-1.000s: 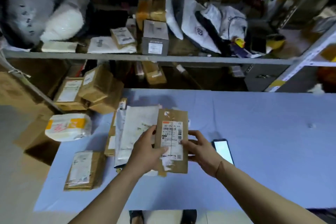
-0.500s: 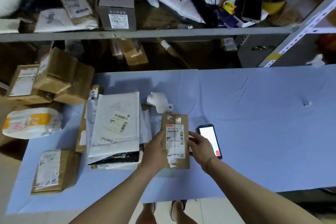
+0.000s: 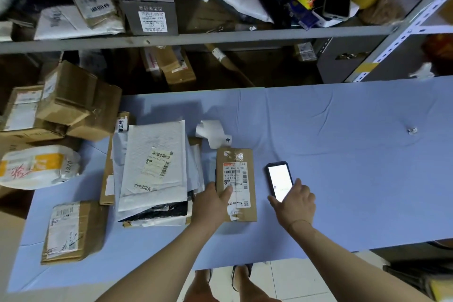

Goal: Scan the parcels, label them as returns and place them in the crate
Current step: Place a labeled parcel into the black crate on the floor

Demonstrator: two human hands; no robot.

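Observation:
A small brown cardboard parcel (image 3: 239,174) with a white barcode label lies flat on the blue table (image 3: 343,167). My left hand (image 3: 210,206) holds its near left edge, thumb on top of the label. To its right lies a phone (image 3: 278,176) with a lit screen. My right hand (image 3: 295,206) grips the phone's near end, covering its lower part. A curled strip of white return labels (image 3: 212,133) sits just beyond the parcel.
A stack of white and grey mailers (image 3: 153,167) lies left of the parcel, a brown box (image 3: 73,230) at the near left. More boxes (image 3: 71,103) and a white-yellow bag (image 3: 36,167) stand off the table's left end. A loaded metal shelf (image 3: 196,37) runs behind.
Both hands lowered the parcel from mid-air onto the table. My right hand then left the parcel and moved right onto the phone. The camera tilted down.

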